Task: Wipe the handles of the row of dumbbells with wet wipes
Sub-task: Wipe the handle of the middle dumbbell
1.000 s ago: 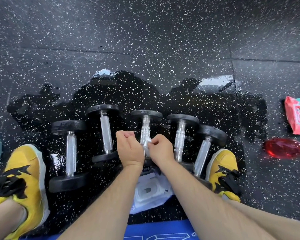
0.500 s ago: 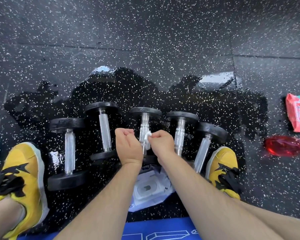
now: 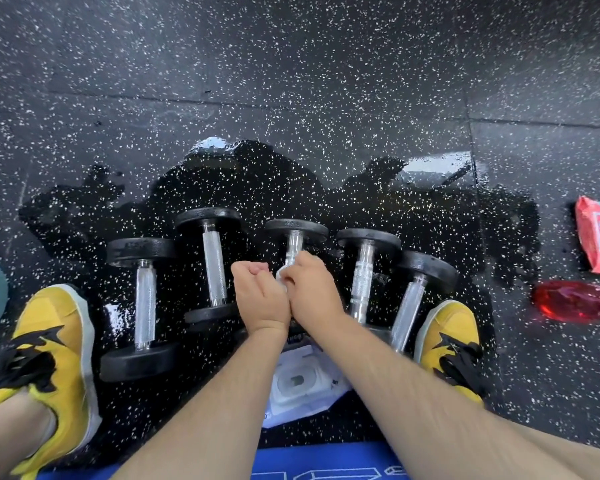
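Sliding wipe [image 3: 282,274] up middle handle [image 3: 294,247], right hand [image 3: 314,289] fingers clamped; left hand [image 3: 258,296] closer, curled, hold unclear.

- Five dumbbells lie side by side in a row on the floor [image 3: 291,81], handles running near to far, between my left shoe [image 3: 56,341] and right shoe [image 3: 444,330].
- My left hand [image 3: 262,299] and right hand [image 3: 314,289] meet over the middle dumbbell [image 3: 294,242], the wipe [image 3: 282,273] between them.
- A wipe pack [image 3: 302,382] lies just near of that dumbbell, under my forearms.
- A mat [image 3: 309,462] lies nearest.
- Far right lies a second pack [image 3: 598,233], with a bottle [image 3: 568,304] near of it.
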Tool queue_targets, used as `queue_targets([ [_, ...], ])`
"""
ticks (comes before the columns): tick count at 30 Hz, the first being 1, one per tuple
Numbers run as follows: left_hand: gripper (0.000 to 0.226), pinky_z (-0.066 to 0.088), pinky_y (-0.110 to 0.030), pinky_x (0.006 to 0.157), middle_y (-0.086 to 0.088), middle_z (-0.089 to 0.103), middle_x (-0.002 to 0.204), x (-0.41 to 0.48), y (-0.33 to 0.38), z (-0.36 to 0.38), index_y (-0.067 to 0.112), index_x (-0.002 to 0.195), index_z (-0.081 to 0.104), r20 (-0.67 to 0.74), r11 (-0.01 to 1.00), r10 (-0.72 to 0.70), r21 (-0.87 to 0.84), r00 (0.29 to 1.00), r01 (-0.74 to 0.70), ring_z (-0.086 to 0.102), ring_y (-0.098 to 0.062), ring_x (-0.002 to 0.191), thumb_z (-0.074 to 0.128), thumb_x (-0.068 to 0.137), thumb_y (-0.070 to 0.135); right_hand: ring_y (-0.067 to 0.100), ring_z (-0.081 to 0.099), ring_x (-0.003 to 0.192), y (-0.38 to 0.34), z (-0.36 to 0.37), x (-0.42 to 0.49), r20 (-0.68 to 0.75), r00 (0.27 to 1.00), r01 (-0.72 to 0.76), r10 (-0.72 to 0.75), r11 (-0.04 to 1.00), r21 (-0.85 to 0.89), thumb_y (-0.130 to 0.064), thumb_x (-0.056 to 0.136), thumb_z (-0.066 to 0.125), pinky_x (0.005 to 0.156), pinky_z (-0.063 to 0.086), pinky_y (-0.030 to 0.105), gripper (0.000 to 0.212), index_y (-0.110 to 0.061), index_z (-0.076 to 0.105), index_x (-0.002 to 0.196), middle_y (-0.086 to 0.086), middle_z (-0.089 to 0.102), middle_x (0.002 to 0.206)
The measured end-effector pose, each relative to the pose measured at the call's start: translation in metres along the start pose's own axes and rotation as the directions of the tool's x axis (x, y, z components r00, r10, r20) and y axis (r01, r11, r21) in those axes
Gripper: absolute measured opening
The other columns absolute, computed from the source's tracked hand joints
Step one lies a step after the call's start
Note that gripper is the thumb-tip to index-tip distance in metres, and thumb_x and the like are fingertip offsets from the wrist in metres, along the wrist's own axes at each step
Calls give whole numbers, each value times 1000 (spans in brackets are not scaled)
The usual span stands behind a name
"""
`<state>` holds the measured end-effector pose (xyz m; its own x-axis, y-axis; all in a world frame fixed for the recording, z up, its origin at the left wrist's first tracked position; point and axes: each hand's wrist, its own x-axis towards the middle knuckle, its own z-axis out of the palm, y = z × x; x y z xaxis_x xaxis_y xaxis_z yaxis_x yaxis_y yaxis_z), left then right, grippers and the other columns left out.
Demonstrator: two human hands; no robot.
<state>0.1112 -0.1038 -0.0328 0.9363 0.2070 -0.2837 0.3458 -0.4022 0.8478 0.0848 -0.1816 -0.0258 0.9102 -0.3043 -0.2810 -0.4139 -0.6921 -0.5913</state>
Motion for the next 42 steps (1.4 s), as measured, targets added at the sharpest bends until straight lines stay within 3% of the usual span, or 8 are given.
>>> queue_targets([
  [4, 23, 33, -28, 73, -5, 63, 94, 0, 1, 1, 8, 90, 48, -25, 1000, 9, -24, 1000, -10, 54, -23, 84, 33, 78, 21, 28, 52, 81, 2, -13, 16, 266, 884, 449, -385, 856, -255, 0, 76, 69, 66, 50, 37, 9, -8, 69, 71, 7, 55, 85],
  [7, 20, 32, -26, 73, -4, 62, 94, 0, 0, 0, 10, 89, 47, -27, 999, 8, -41, 1000, -9, 54, -22, 85, 34, 78, 20, 29, 53, 74, 8, -21, 30, 299, 824, 558, -481, 780, -284, -3, 77, 70, 61, 48, 38, 13, -8, 68, 65, 7, 56, 79],
  [12, 21, 32, -28, 73, -4, 62, 93, 0, 1, -1, 11, 88, 47, -35, 1000, 23, -15, 999, -23, 52, -22, 84, 34, 75, 21, 26, 52, 94, 5, -16, 8, 319, 890, 393, -325, 902, -177, -5, 89, 56, 74, 46, 38, 15, -6, 70, 95, 8, 59, 101],
  [21, 14, 35, -31, 72, 0, 62, 91, -3, 1, 1, 19, 83, 45, -34, 1000, 5, -17, 999, -5, 54, -21, 82, 33, 77, 22, 3, 52, 77, 23, -12, -13, 170, 985, -40, 12, 986, 159, 14, 74, 53, 70, 40, 12, 37, -15, 75, 76, -15, 51, 82],
  [31, 23, 37, -35, 74, -4, 65, 92, 0, -4, 2, 11, 89, 49, -38, 1000, -23, 16, 999, 23, 57, -27, 85, 35, 79, 25, 23, 53, 87, 19, -40, 14, 559, 807, 301, -189, 947, -115, 6, 77, 57, 74, 46, 36, 23, -9, 73, 84, 0, 52, 89],
  [37, 23, 38, -36, 75, -4, 66, 91, -1, -4, 1, 13, 89, 49, -28, 999, -22, 33, 999, 23, 57, -26, 84, 33, 78, 26, 19, 64, 86, 22, -31, -19, 245, 962, -154, 119, 979, 132, 11, 79, 54, 82, 52, 29, 28, -8, 75, 81, 4, 68, 96],
  [40, 22, 35, -33, 72, -3, 65, 90, -4, -2, 0, 14, 88, 49, -25, 999, -25, 44, 999, 26, 56, -23, 82, 33, 79, 26, 4, 57, 63, 14, -32, -16, 180, 926, -375, 333, 870, 320, 15, 84, 53, 52, 42, 6, 33, -13, 69, 74, 4, 66, 87],
  [42, 25, 33, -32, 72, -2, 64, 90, -3, -1, 0, 12, 89, 50, -21, 999, -29, 38, 999, 30, 55, -21, 81, 33, 78, 26, 1, 55, 65, 15, -30, -16, 191, 915, -398, 355, 870, 290, 13, 83, 56, 57, 43, 8, 31, -12, 72, 75, -3, 67, 82],
])
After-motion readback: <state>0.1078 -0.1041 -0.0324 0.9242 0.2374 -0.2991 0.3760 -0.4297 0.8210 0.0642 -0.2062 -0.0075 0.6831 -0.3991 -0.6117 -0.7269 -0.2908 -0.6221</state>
